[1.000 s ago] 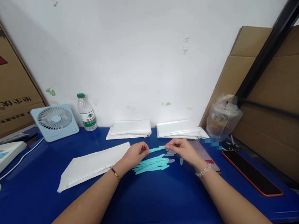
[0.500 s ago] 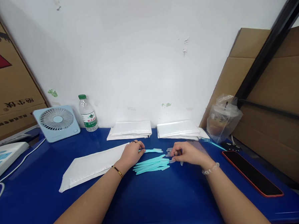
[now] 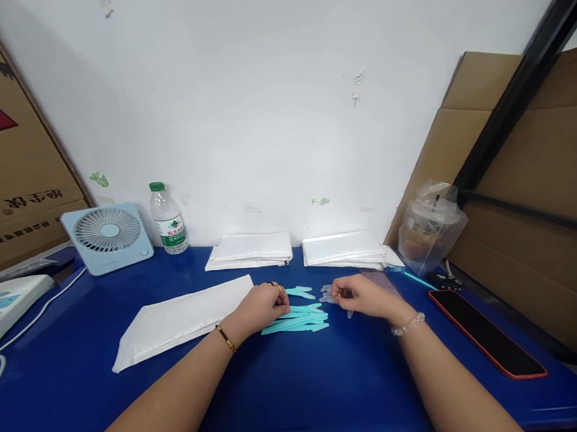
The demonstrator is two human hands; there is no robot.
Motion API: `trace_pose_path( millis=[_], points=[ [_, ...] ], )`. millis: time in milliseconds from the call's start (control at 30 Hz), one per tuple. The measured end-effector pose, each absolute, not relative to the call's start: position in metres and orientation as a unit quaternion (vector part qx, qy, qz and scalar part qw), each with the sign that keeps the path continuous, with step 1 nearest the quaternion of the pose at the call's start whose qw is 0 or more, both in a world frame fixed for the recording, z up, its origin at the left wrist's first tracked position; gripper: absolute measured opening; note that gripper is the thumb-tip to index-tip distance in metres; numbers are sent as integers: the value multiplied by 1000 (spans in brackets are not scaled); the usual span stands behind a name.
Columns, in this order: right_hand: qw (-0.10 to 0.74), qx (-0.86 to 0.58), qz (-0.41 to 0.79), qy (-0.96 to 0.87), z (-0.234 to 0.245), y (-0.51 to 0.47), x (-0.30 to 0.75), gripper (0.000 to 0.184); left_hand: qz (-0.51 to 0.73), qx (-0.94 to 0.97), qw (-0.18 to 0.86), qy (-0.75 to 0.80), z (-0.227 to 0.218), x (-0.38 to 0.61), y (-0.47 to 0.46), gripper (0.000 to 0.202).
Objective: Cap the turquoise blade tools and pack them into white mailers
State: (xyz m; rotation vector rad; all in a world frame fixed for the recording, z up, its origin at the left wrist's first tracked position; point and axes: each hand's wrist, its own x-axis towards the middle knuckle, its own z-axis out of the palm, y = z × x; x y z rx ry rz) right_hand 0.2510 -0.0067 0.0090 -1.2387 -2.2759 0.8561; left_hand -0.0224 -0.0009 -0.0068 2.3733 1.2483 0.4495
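Note:
Several turquoise eyebrow razors (image 3: pixel 301 320) lie in a loose pile on the blue table. Just behind them, a smaller group of the same razors (image 3: pixel 301 291) rests by itself. My left hand (image 3: pixel 267 305) is closed in a pinch on a razor at the pile's upper left edge. To the right are several clear plastic caps (image 3: pixel 326 294). My right hand (image 3: pixel 353 295) sits over these caps with its fingertips pressed together; what is between them is hidden. A white padded mailer (image 3: pixel 182 321) lies left of my left hand.
Two stacks of white mailers, left (image 3: pixel 251 248) and right (image 3: pixel 343 248), lie along the wall. A fan (image 3: pixel 108 238) and water bottle (image 3: pixel 169 222) stand left. At right are a bagged drink cup (image 3: pixel 431 228), an orange-edged phone (image 3: pixel 488 334) and cardboard (image 3: pixel 535 229).
My left hand has come from the rear group toward me, onto the front pile. The rear group now shows another razor, set at an angle. My right hand has drawn back slightly from a cap.

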Motion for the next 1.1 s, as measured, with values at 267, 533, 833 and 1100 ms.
trace_pose_path(
  millis=[267, 533, 833, 1100],
  points=[
    [293, -460, 308, -780, 14, -6, 250, 22, 194, 797, 293, 492, -2, -24, 0, 23],
    [379, -491, 366, -694, 21, -7, 241, 33, 255, 767, 348, 475, -4, -28, 6, 33],
    [470, -447, 441, -621, 10, -3, 233, 32, 262, 760, 359, 474, -4, -28, 8, 35],
    [446, -418, 462, -643, 9, -7, 223, 28, 263, 759, 363, 472, -3, -27, 7, 36]
  ],
)
